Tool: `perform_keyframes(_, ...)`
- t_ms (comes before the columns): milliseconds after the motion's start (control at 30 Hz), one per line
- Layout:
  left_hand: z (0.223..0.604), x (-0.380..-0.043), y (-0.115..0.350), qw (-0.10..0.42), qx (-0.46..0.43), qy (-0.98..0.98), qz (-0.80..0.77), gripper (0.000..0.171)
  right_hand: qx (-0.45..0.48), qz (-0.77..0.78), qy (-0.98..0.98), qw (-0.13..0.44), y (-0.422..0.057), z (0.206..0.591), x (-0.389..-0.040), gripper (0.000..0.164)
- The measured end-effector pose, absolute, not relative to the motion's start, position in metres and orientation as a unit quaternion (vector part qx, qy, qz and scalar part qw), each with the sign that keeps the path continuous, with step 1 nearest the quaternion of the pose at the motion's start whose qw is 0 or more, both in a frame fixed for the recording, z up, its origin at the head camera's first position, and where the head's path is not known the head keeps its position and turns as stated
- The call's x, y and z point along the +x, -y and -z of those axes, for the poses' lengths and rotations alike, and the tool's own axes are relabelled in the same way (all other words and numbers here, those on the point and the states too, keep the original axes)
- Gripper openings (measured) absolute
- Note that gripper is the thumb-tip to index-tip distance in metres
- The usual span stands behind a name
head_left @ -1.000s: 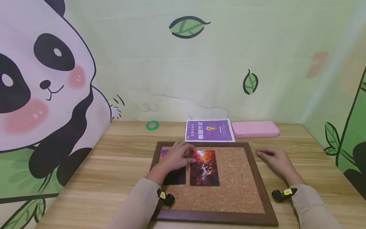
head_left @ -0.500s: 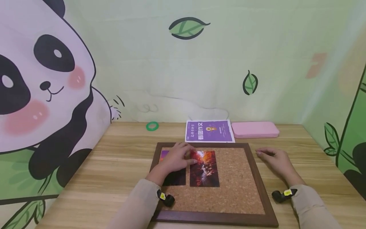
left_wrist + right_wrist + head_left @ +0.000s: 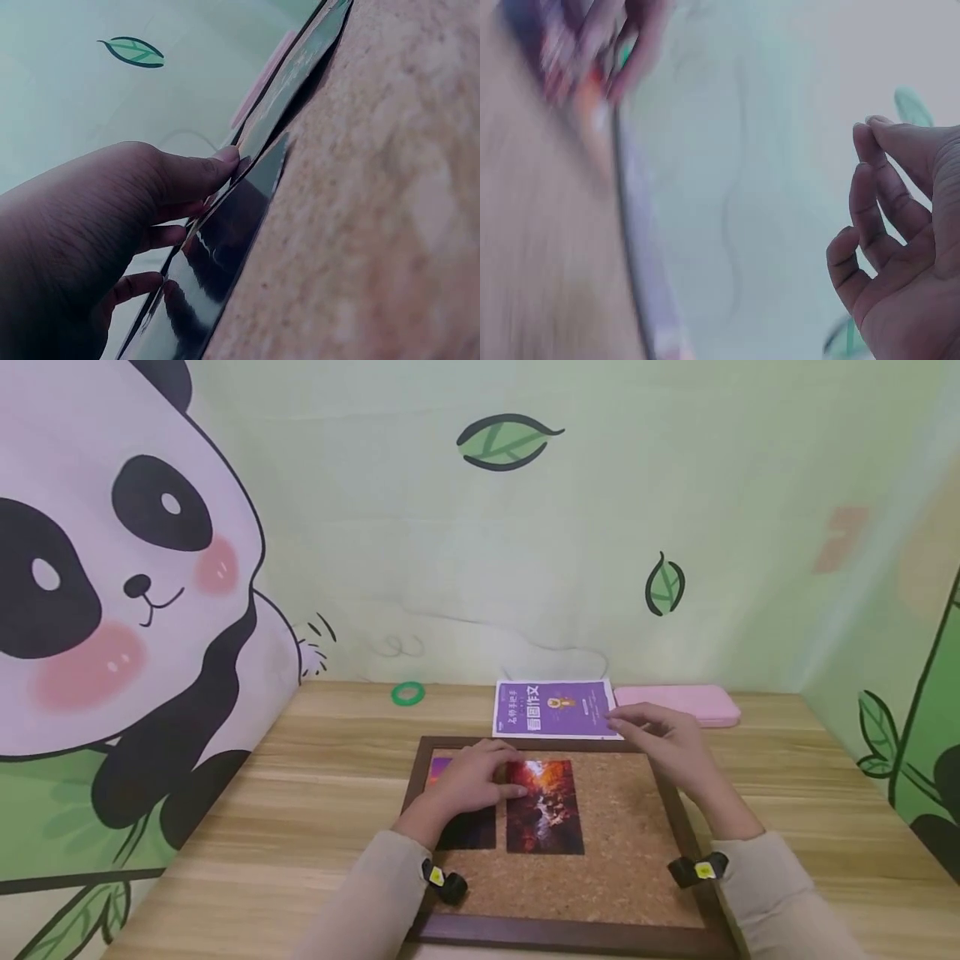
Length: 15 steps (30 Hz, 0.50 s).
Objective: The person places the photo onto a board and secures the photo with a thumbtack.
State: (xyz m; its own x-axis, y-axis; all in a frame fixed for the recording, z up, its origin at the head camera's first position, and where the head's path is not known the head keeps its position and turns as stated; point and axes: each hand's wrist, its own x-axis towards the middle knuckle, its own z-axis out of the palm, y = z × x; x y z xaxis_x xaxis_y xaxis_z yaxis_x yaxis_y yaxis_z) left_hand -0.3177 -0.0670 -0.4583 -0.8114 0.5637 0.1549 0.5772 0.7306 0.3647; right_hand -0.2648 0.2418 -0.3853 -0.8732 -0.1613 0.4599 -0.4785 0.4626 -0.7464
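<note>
A corkboard (image 3: 622, 885) in a brown wooden frame lies on the table with two photos on it. My left hand (image 3: 468, 781) rests over the upper part of the board, covering much of the purple and dark photo (image 3: 472, 835). Its thumb touches the upper left of the red autumn stream photo (image 3: 547, 822). The left wrist view shows its fingers spread along the glossy dark photo (image 3: 225, 225). My right hand (image 3: 671, 752) is raised over the board's upper right corner. Its thumb and index fingertips meet (image 3: 870, 127); I cannot tell whether something tiny is between them.
Behind the board lie a purple booklet (image 3: 547, 710) with a white border and a pink case (image 3: 708, 702), partly behind my right hand. A green ring (image 3: 408, 693) sits at the back left. A panda-printed backdrop (image 3: 397, 527) closes off the table's back.
My right hand has risen from the table right of the board and moved left, over the board's upper right corner. My left hand and the photos keep their places; the head view shifts slightly.
</note>
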Motion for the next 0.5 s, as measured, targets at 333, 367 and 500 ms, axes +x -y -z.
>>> perform_keyframes(333, 0.459, -0.317, 0.071, 0.024, -0.321, 0.926, 0.197, 0.044, 0.192, -0.503, 0.837, 0.093, -0.159, 0.418, -0.309, 0.023)
perform_keyframes(367, 0.458, -0.316, 0.07, 0.024, -0.323, 0.925, 0.196, 0.044, 0.188, -0.495, 0.844, 0.086, -0.159, 0.429, -0.316, 0.023)
perform_keyframes(500, 0.458, -0.315, 0.071, 0.028, -0.332, 0.922, 0.198, 0.043, 0.19, -0.456, 0.867, 0.07, -0.16, 0.446, -0.319, 0.018)
